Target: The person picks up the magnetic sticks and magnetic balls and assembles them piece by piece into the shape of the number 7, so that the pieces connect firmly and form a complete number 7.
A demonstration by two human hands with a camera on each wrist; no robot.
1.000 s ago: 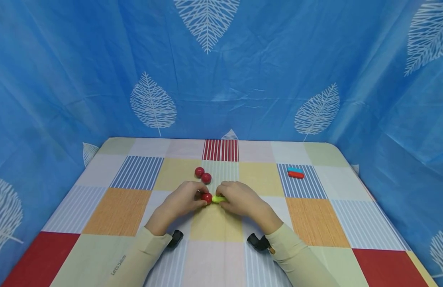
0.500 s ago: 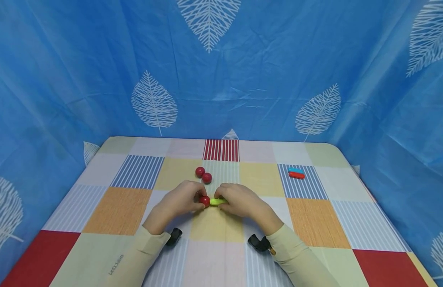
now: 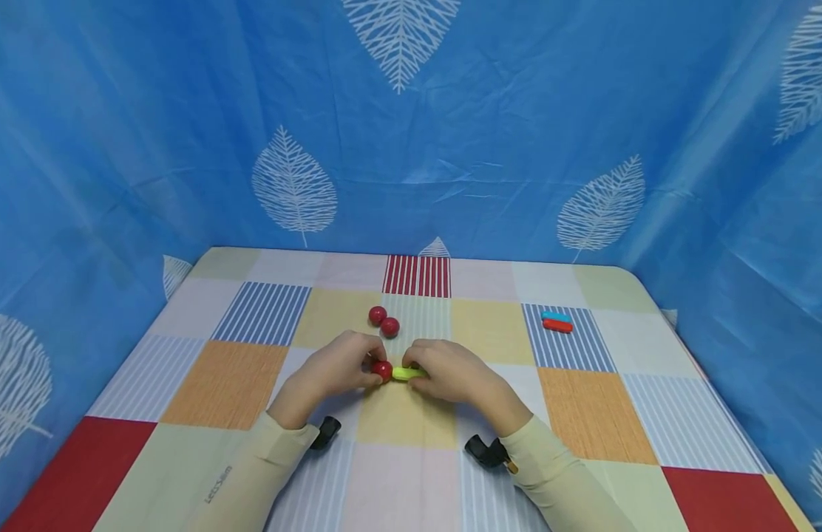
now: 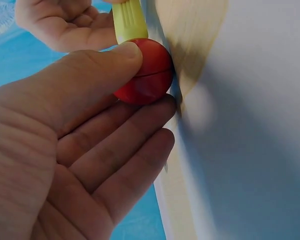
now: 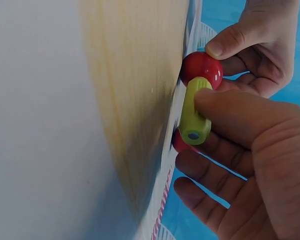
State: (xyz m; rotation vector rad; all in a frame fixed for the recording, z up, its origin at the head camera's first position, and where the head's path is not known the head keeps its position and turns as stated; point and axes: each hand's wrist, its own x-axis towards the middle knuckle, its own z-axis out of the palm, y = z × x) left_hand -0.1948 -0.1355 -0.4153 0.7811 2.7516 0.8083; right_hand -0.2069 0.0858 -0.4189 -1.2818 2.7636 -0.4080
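Near the middle of the table, my left hand (image 3: 338, 364) pinches a glossy red ball (image 3: 382, 371) between thumb and fingers. My right hand (image 3: 451, 372) pinches a short yellow-green rod (image 3: 406, 374), lying level just right of the ball. In the right wrist view, one end of the rod (image 5: 194, 112) meets the red ball (image 5: 200, 65), and a grey round spot marks its other end. The left wrist view shows a dark seam line around the ball (image 4: 152, 75), with the thumb on it. Two more red balls (image 3: 389, 327) lie just beyond the hands.
A red rod (image 3: 557, 326) and a blue rod (image 3: 556, 317) lie side by side at the back right of the table. Patchwork cloth (image 3: 411, 480) covers the table. Blue curtains with white leaf prints (image 3: 411, 170) enclose its back and sides.
Both hands have shifted very slightly left and nearer with the ball and rod, still held end to end. The head view has turned a little; the other balls and rods have stayed put.
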